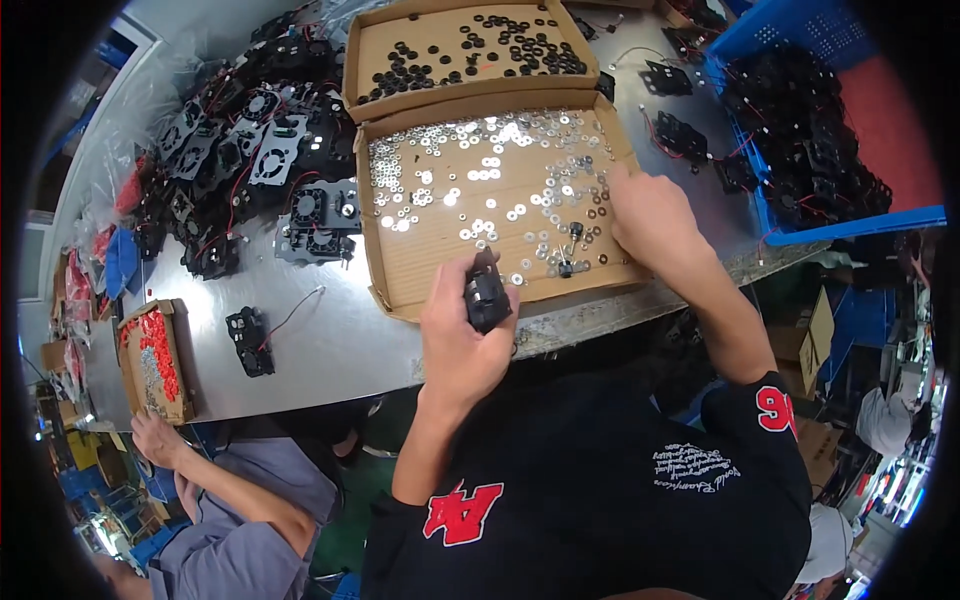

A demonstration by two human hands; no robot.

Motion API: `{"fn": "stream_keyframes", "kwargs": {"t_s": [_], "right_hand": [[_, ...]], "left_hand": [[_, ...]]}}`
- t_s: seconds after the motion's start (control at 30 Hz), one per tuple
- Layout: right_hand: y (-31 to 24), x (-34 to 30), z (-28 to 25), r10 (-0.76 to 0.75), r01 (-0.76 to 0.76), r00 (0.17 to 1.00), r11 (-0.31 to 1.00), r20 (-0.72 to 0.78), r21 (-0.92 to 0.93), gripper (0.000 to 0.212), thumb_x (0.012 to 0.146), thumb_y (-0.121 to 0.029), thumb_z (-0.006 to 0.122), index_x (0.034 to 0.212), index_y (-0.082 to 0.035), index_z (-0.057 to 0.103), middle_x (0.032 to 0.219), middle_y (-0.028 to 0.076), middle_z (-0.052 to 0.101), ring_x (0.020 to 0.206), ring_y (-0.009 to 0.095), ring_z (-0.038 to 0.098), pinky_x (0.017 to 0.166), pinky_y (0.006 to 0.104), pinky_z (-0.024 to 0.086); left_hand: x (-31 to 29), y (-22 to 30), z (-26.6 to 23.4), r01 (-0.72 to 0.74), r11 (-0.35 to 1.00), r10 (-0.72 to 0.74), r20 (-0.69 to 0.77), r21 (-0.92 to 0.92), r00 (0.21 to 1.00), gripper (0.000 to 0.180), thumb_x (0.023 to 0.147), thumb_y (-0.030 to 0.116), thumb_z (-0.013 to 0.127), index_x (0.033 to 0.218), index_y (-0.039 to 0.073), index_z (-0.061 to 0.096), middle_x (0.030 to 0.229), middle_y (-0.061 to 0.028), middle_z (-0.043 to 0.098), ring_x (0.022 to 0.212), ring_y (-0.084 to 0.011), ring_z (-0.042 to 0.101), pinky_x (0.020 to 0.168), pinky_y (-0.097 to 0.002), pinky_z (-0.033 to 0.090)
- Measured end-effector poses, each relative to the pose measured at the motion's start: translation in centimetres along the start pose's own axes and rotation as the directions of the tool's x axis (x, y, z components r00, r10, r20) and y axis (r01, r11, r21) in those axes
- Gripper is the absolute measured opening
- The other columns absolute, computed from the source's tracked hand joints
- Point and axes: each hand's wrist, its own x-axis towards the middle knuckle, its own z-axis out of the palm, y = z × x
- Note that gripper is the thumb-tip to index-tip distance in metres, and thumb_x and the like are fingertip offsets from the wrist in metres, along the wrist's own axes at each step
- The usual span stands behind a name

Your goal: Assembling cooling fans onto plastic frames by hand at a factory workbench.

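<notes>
My left hand is closed round a small black part with a shiny round piece, held upright above the near edge of a shallow cardboard tray. Over that tray's right side, my right hand has its fingers bent together, and whatever they pinch is hidden. Many silver washers lie scattered across the tray, thickest at its far left. Two small black pieces with pins sit among the washers near the front.
Behind stands a second cardboard tray of black rings. Black fan assemblies with wires pile up at left; more fill a blue crate at right. One wired black unit lies on the metal table. At lower left, a co-worker's hand touches a box of red parts.
</notes>
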Motion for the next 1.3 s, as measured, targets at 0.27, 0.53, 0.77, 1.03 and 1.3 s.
{"fn": "stream_keyframes", "kwargs": {"t_s": [0.27, 0.53, 0.77, 1.03, 1.3], "right_hand": [[1.3, 0.2, -0.3, -0.146, 0.248, 0.934, 0.922, -0.326, 0.297, 0.018, 0.082, -0.007, 0.064, 0.098, 0.000, 0.069, 0.091, 0.018, 0.068, 0.078, 0.035, 0.069, 0.073, 0.0395, 0.056], [-0.7, 13.3, -4.7, -0.234, 0.409, 0.845, 0.862, -0.481, 0.299, 0.027, 0.086, -0.022, 0.070, 0.103, 0.000, 0.072, 0.092, 0.015, 0.073, 0.080, 0.026, 0.070, 0.076, 0.0347, 0.055], [-2.1, 24.6, -4.2, -0.309, 0.323, 0.935, 0.944, -0.172, 0.064, 0.023, 0.080, -0.023, 0.074, 0.092, -0.003, 0.076, 0.084, 0.017, 0.073, 0.081, 0.032, 0.071, 0.074, 0.0404, 0.056], [-3.6, 22.5, -6.0, -0.315, 0.311, 0.947, 0.948, -0.063, -0.064, 0.016, 0.077, -0.016, 0.074, 0.083, -0.001, 0.074, 0.078, 0.016, 0.072, 0.074, 0.031, 0.070, 0.070, 0.0395, 0.055], [-5.9, 2.3, -4.2, -0.504, 0.799, 0.510, 0.577, -0.697, 0.168, 0.020, 0.075, -0.004, 0.074, 0.094, -0.006, 0.067, 0.085, 0.009, 0.065, 0.067, 0.027, 0.065, 0.062, 0.0354, 0.054]], "left_hand": [[0.4, -1.1, -0.2, -0.120, 0.991, 0.119, 0.019, 0.058, 0.993, 0.034, 0.085, 0.008, 0.071, 0.116, 0.000, 0.059, 0.092, -0.0113, 0.059, 0.080, -0.0229, 0.058, 0.075, -0.0332, 0.048], [0.1, -0.9, 0.2, -0.138, 0.985, 0.136, 0.028, 0.104, 0.990, 0.034, 0.078, 0.018, 0.077, 0.099, 0.000, 0.058, 0.086, -0.0176, 0.058, 0.076, -0.0373, 0.060, 0.065, -0.0431, 0.047], [-0.5, -1.1, -0.2, -0.185, 0.983, 0.185, 0.020, 0.003, 0.982, 0.032, 0.082, 0.013, 0.071, 0.108, -0.001, 0.060, 0.091, -0.0177, 0.059, 0.082, -0.0347, 0.060, 0.072, -0.0405, 0.048], [-0.9, 0.3, -1.1, 0.081, 0.954, -0.091, -0.022, -0.288, 0.996, 0.023, 0.089, 0.010, 0.069, 0.106, 0.000, 0.059, 0.082, -0.0036, 0.056, 0.071, -0.0111, 0.051, 0.067, -0.0269, 0.045], [-0.2, 1.8, -0.4, 0.080, 0.843, -0.175, -0.131, -0.532, 0.976, 0.024, 0.095, 0.011, 0.066, 0.114, -0.003, 0.060, 0.105, -0.0084, 0.066, 0.097, -0.0160, 0.065, 0.087, -0.0297, 0.051]]}}
